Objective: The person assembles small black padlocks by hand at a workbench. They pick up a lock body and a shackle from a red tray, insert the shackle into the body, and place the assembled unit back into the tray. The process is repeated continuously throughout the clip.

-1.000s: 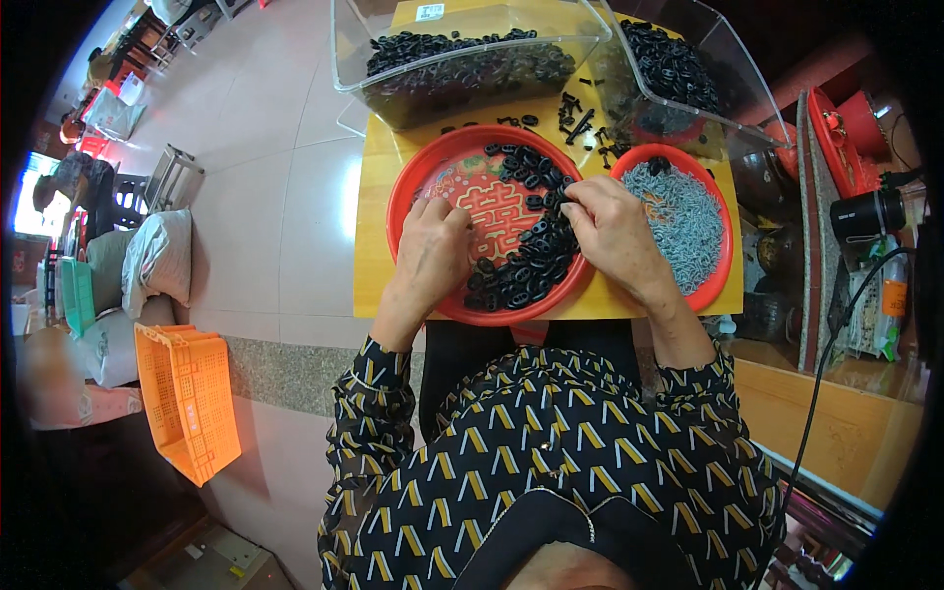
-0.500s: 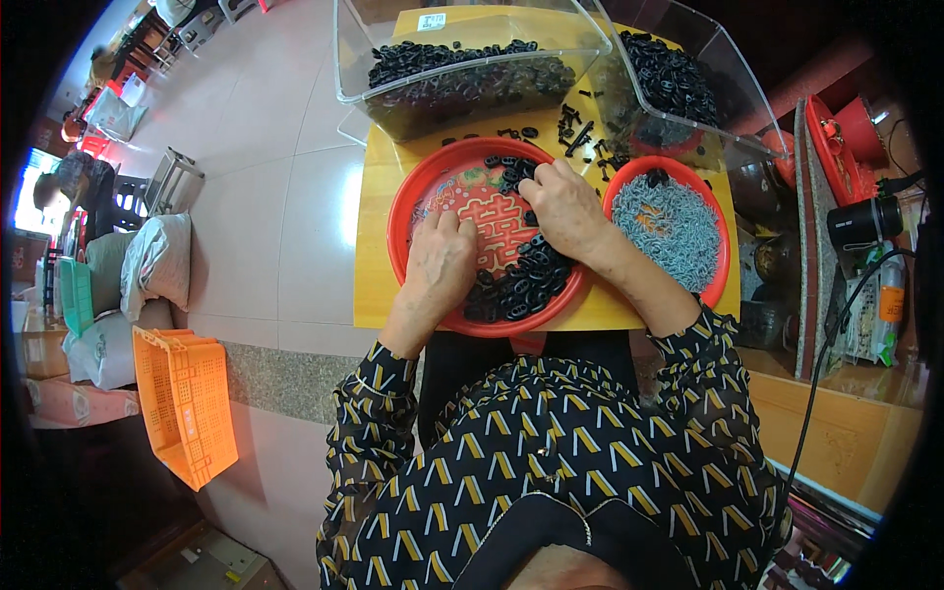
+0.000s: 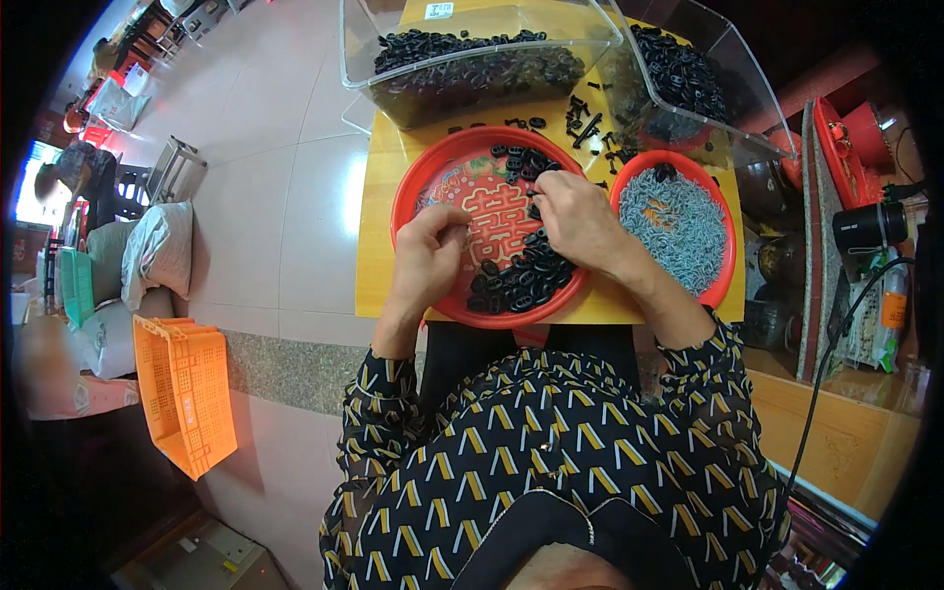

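A round red tray (image 3: 405, 187) with a patterned bottom holds small black oval plastic parts (image 3: 521, 283) in heaps along its near right and far right sides. My left hand (image 3: 431, 258) is over the tray's left half, fingertips pinched together; whatever they hold, if anything, is hidden. Over the right side, my right hand (image 3: 582, 224) pinches a small black part at its fingertips, between the two heaps. Beside it stands a smaller red tray (image 3: 733, 241) full of small silver screws (image 3: 678, 231), with a dark piece lying on top.
Two clear plastic bins (image 3: 482, 67) of black parts stand at the yellow table's (image 3: 379, 285) far side. Loose black bolt-like pieces (image 3: 588, 128) lie before them. An orange crate (image 3: 192, 398) and stuffed sacks (image 3: 157, 261) are on the left. A black cable (image 3: 821, 379) hangs at right.
My left hand has lifted slightly away from the tray bottom, its fingers drawn in. My right hand stays near the far right heap with its fingers pinched. The whole view has shifted a little.
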The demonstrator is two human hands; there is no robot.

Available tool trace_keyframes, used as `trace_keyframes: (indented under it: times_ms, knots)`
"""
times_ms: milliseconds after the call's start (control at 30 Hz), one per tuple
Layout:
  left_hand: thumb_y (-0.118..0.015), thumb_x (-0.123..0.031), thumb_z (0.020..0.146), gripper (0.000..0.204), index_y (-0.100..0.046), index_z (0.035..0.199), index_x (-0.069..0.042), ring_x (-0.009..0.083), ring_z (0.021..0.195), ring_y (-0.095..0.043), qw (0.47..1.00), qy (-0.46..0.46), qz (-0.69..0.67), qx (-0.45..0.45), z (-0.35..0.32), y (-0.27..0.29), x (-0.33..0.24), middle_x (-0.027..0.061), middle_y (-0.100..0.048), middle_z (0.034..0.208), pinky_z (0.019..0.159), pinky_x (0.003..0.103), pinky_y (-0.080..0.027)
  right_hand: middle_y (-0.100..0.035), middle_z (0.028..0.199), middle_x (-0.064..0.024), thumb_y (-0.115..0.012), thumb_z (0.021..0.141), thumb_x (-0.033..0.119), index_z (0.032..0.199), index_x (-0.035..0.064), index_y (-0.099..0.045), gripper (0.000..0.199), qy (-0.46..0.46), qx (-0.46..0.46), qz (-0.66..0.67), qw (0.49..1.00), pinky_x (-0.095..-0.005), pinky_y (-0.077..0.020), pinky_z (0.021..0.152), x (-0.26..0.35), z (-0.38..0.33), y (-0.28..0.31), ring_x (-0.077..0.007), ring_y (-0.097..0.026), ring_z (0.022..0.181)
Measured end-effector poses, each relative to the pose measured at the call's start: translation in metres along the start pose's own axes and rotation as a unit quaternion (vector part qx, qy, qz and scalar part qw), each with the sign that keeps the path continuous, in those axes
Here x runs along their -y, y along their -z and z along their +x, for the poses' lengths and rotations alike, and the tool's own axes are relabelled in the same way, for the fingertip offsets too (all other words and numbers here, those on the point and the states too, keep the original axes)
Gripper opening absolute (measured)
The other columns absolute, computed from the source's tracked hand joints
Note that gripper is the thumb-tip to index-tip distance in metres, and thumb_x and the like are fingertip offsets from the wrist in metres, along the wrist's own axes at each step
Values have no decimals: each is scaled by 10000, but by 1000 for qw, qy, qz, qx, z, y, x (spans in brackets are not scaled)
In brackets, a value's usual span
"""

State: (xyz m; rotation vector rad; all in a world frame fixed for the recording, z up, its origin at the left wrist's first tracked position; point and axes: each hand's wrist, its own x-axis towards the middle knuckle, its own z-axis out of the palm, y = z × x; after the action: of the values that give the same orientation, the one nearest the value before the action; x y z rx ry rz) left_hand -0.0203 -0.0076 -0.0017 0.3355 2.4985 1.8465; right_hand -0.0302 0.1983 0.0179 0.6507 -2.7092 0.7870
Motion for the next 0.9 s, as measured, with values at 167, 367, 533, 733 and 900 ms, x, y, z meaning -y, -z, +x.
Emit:
trace_keyframes:
  times_ms: [167, 367, 533, 733, 900]
  knots:
    - [-538, 29, 753, 125, -593, 865, 28, 130, 648, -561, 999, 31, -15, 4, -5, 1, -5, 82, -567, 701, 574, 248, -438, -523, 742, -177, -499, 713, 43, 767, -5, -513, 73, 22, 56, 24, 998, -412, -441, 666, 13, -12, 13, -344, -537, 728]
    - [-520, 11, 778, 132, -591, 882, 50, 120, 640, -541, 996, -50, 79, -4, -5, -4, -1, 75, -550, 679, 595, 244, -439, -516, 771, -151, -529, 693, 30, 793, 15, -544, 102, 55, 54, -45, 996, -387, -436, 689, 2, 2, -2, -311, -516, 785]
    - [-483, 9, 809, 138, -588, 890, 51, 129, 641, -527, 967, 117, -226, 0, -8, -2, -4, 44, -540, 703, 616, 237, -435, -512, 811, -135, -532, 681, 46, 837, 31, -566, 160, 85, 42, -141, 986, -377, -443, 684, -7, 28, -13, -291, -507, 817]
    - [-493, -31, 830, 149, -553, 955, 23, 128, 703, -504, 852, 168, -492, 66, -14, 8, -2, 42, -528, 772, 666, 248, -428, -514, 823, -136, -531, 680, 35, 829, 15, -550, 151, 98, 98, -166, 976, -362, -445, 674, -10, 35, -22, -275, -507, 809]
    - [-491, -62, 839, 132, -547, 931, 14, 143, 688, -462, 820, 158, -546, 72, -19, 1, -1, 46, -501, 756, 646, 281, -402, -516, 816, -148, -524, 668, 5, 810, -18, -519, 144, 88, 94, -144, 981, -399, -445, 671, -1, 28, -17, -312, -512, 816]
